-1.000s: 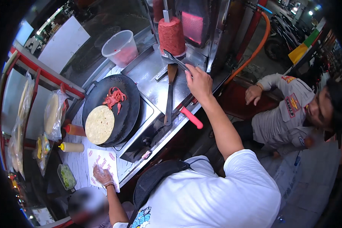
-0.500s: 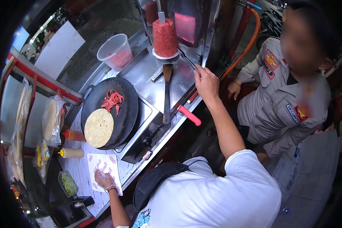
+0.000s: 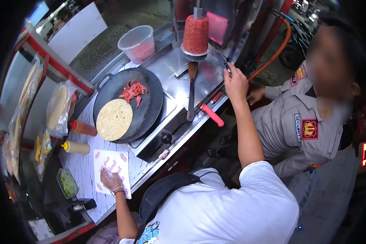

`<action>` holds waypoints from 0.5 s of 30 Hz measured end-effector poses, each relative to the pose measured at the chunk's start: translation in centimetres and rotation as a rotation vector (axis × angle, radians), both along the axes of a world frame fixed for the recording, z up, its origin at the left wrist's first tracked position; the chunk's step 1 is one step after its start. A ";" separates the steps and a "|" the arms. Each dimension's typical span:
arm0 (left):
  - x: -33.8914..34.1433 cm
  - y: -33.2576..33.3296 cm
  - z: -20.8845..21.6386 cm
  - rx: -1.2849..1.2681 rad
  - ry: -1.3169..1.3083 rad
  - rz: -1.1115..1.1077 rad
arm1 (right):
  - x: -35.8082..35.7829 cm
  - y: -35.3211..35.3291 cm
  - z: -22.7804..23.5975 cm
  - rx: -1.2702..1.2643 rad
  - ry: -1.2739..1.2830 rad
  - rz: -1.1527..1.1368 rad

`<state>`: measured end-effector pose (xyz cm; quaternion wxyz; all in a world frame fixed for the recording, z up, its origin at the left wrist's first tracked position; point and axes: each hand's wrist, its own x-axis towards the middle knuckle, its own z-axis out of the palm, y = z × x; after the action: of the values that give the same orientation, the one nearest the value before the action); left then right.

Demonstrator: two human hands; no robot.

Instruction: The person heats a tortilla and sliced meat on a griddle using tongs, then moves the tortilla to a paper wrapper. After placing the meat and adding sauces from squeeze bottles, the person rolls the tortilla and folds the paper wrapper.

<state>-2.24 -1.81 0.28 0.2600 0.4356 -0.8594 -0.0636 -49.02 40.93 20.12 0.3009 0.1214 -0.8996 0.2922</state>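
Clasping metal tongs (image 3: 224,62) is the right grip (image 3: 236,83), while the gloved left grip (image 3: 111,181) lies spread on printed paper (image 3: 120,162).

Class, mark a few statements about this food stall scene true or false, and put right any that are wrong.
1. The left hand, in a clear glove, is on a printed paper sheet. True.
2. The flatbread is folded around the red meat strips. False: it lies flat, with the strips next to it on the black griddle.
3. The right hand holds dark tongs. True.
4. The handle at the counter's front edge is green. False: it is pinkish red.
5. Chopped greens are to the left of the left hand. True.
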 end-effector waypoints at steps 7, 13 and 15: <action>0.3 0.0 -0.3 0.020 0.051 -0.007 | 0.3 -2.2 0.7 0.143 -0.015 0.004; 0.6 -0.5 -1.1 0.025 0.137 -0.058 | 1.3 -3.1 1.2 0.152 -0.046 0.013; 0.4 -0.1 -0.5 0.056 0.125 -0.036 | 2.0 -3.6 1.2 0.158 -0.024 -0.018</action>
<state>-1.87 -1.87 -0.18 0.2998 0.4224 -0.8471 -0.1191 -47.02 37.36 21.33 0.2821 0.1332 -0.9245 0.2192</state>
